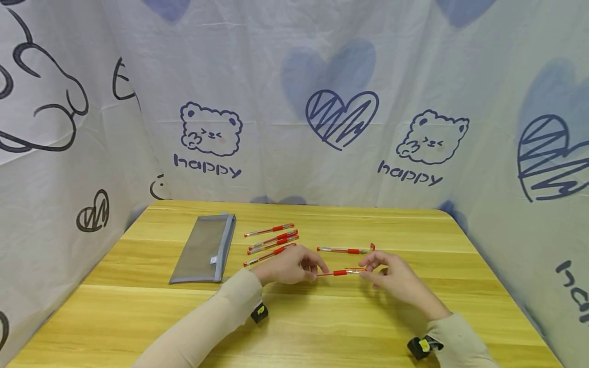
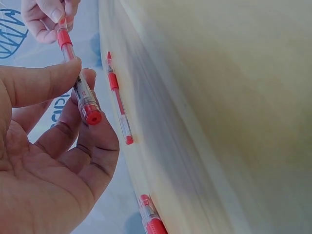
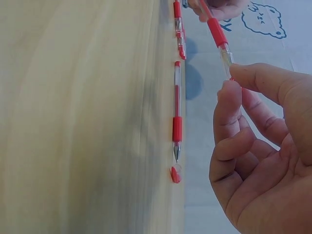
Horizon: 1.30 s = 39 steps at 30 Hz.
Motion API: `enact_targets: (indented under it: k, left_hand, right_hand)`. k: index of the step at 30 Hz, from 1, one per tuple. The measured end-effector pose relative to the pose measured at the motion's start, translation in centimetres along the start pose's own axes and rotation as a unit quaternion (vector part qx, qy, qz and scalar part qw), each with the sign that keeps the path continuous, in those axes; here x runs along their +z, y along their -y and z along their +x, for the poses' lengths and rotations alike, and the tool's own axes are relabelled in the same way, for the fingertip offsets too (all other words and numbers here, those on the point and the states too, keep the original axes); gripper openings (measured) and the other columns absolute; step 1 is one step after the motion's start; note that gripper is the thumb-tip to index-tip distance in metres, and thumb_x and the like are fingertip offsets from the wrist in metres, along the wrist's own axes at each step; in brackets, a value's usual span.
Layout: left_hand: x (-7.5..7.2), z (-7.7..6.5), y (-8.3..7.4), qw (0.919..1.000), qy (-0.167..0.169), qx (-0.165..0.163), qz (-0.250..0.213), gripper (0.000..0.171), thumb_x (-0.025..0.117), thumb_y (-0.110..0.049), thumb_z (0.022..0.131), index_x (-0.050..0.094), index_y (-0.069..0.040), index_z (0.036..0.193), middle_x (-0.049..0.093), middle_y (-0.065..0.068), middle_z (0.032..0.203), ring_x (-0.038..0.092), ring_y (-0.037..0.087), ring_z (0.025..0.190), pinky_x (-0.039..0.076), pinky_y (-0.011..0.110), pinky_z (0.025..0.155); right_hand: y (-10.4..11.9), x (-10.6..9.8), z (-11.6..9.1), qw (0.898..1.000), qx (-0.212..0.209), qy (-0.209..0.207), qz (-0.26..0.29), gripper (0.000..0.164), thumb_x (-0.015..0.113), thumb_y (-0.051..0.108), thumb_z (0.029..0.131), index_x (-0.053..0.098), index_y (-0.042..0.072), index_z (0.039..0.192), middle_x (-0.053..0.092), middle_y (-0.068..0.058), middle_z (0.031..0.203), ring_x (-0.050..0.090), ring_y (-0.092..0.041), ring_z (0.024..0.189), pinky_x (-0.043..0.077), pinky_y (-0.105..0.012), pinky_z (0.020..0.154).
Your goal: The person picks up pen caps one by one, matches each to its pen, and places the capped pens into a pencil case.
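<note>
Both of my hands hold one red gel pen (image 1: 339, 273) level above the table. At its back end, the left hand (image 1: 292, 264) pinches the clear barrel between thumb and fingers. The right hand (image 1: 395, 276) pinches the opposite end, around the clear cap (image 3: 227, 61) by the tip; the fingers partly hide it. Behind the hands, an uncapped red pen (image 1: 340, 250) lies on the table, its tip pointing right. Just past that tip sits a small loose red-and-clear cap (image 3: 176, 174).
Several red pens (image 1: 269, 230) lie side by side left of centre, the nearest partly behind my left hand. A grey mesh zip pouch (image 1: 200, 250) lies flat farther left. Printed cloth (image 1: 276, 153) hangs around the wooden table (image 1: 322, 327).
</note>
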<state>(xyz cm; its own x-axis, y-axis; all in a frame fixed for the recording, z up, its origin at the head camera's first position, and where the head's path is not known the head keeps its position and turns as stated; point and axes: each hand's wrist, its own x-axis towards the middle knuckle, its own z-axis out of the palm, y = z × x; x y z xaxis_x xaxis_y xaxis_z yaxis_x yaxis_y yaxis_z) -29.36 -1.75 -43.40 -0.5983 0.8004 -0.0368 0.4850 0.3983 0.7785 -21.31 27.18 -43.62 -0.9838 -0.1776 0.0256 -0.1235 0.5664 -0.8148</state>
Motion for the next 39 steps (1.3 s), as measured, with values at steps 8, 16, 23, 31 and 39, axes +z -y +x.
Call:
enact_targets:
  k: [8, 16, 23, 31, 39]
  left_hand:
    - [0.3, 0.0, -0.1, 0.9999, 0.003, 0.011, 0.0, 0.024, 0.069, 0.003, 0.101, 0.081, -0.01, 0.117, 0.074, 0.011, 0.093, 0.061, 0.012, 0.076, 0.05, 0.022, 0.071]
    - [0.9, -0.3, 0.1, 0.9998, -0.015, 0.013, 0.003, 0.022, 0.071, 0.001, 0.1, 0.081, -0.013, 0.114, 0.071, -0.001, 0.089, 0.061, 0.008, 0.077, 0.051, 0.022, 0.072]
    - [1.7, -0.8, 0.0, 0.9997, -0.022, 0.013, -0.005, 0.019, 0.072, -0.007, 0.102, 0.079, -0.014, 0.119, 0.071, -0.003, 0.092, 0.068, 0.011, 0.082, 0.055, 0.023, 0.073]
    - [2.5, -1.3, -1.0, 0.9981, -0.035, 0.003, -0.05, 0.019, 0.074, -0.008, 0.101, 0.076, -0.009, 0.12, 0.071, 0.001, 0.091, 0.073, 0.026, 0.074, 0.057, 0.028, 0.058]
    - [3.2, -1.7, -1.6, 0.9963, -0.056, 0.009, -0.064, 0.018, 0.077, -0.009, 0.099, 0.076, -0.008, 0.117, 0.07, 0.001, 0.09, 0.072, 0.025, 0.075, 0.057, 0.027, 0.059]
  right_hand:
    - [0.3, 0.3, 0.0, 1.0, -0.007, -0.004, 0.0, 0.027, 0.076, 0.016, 0.1, 0.07, -0.003, 0.119, 0.07, -0.011, 0.103, 0.07, -0.024, 0.078, 0.063, -0.033, 0.068]
    - [0.3, 0.6, -0.2, 0.999, 0.003, -0.016, 0.04, 0.024, 0.076, 0.014, 0.1, 0.07, -0.002, 0.117, 0.07, -0.013, 0.104, 0.07, -0.022, 0.075, 0.063, -0.034, 0.069]
    - [0.2, 1.1, -0.3, 0.993, 0.038, -0.056, 0.098, 0.033, 0.077, 0.021, 0.101, 0.069, -0.001, 0.124, 0.076, -0.011, 0.109, 0.072, -0.02, 0.075, 0.056, -0.03, 0.062]
    - [0.5, 1.6, -0.4, 0.985, 0.046, -0.096, 0.136, 0.041, 0.076, 0.024, 0.102, 0.065, 0.001, 0.134, 0.075, -0.002, 0.11, 0.074, -0.013, 0.074, 0.054, -0.029, 0.061]
    - [1.1, 1.8, -0.6, 0.977, 0.049, -0.109, 0.178, 0.043, 0.077, 0.025, 0.102, 0.064, 0.0, 0.134, 0.074, 0.008, 0.102, 0.074, -0.013, 0.073, 0.055, -0.029, 0.064]
